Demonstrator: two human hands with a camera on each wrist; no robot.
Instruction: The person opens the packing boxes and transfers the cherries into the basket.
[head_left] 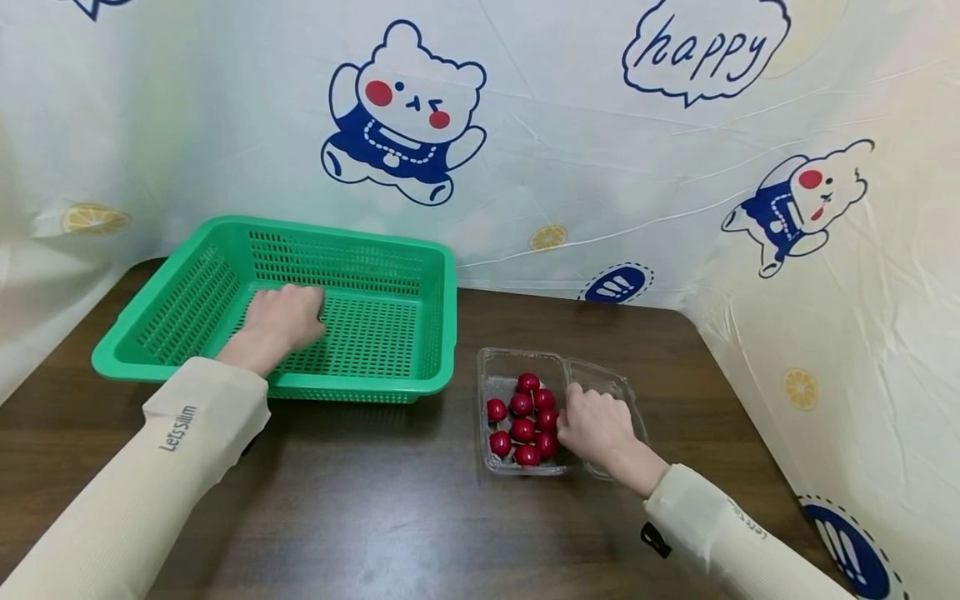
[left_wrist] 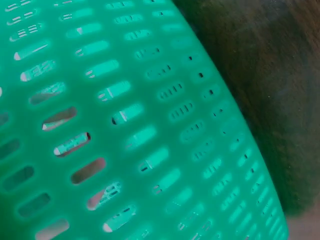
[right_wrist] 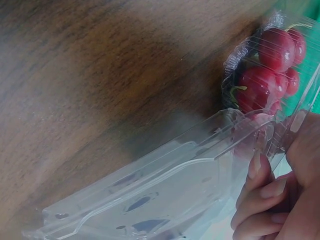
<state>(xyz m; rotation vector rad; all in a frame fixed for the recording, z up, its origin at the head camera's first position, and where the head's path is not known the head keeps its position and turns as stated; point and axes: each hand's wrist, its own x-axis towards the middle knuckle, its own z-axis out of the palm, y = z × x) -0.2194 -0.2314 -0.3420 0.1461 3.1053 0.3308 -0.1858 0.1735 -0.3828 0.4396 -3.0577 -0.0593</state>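
In the head view my left hand (head_left: 279, 323) is inside a green plastic basket (head_left: 401, 389), above its slotted floor. Its fingertips are hidden, and whether they hold anything does not show. The basket's slotted wall (left_wrist: 150, 125) fills most of the left wrist view, with bits of skin visible through some slots. My right hand (head_left: 597, 425) is at the hinge side of a clear plastic clamshell box (head_left: 489, 375), thumb and forefinger pinching its edge. Several dark red cherries (head_left: 522, 430) lie in the box. In the right wrist view, curled fingers (right_wrist: 272, 190) are beside the clear plastic.
The box's clear lid (right_wrist: 165, 185) lies folded open to the right, partly under the right hand. All of this stands on a dark wooden table (head_left: 390, 508). A printed sheet (head_left: 540, 150) with bears hangs behind the table and along its sides.
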